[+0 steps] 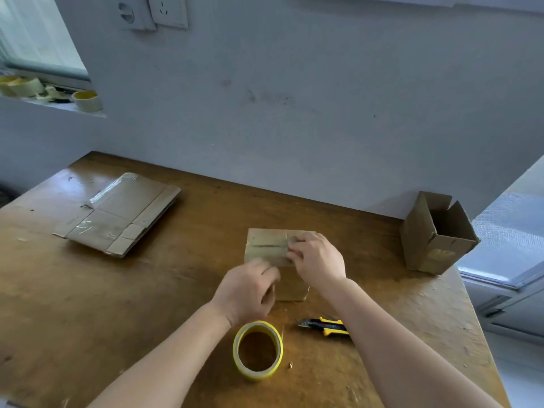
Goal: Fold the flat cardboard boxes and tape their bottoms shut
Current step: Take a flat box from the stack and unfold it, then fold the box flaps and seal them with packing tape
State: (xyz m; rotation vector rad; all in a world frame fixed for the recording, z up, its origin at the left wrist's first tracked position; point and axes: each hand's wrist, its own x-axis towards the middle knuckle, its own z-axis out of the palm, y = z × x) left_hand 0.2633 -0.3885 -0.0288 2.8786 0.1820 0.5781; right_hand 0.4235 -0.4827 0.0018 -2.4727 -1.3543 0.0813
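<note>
A small folded cardboard box (266,245) stands bottom-up in the middle of the wooden table (88,304), its bottom flaps closed with a dark seam across them. My right hand (316,259) presses on the right part of that bottom, fingers bent. My left hand (250,291) grips the box's near left side, fingers curled around the corner. A yellow-cored tape roll (258,350) lies near the front, just below my left wrist. A yellow and black utility knife (325,325) lies to its right, partly under my right forearm.
A stack of flat cardboard boxes (117,214) lies at the back left of the table. One folded box (435,234) lies on its side at the back right, opening upward. More tape rolls (86,100) sit on the window ledge at far left.
</note>
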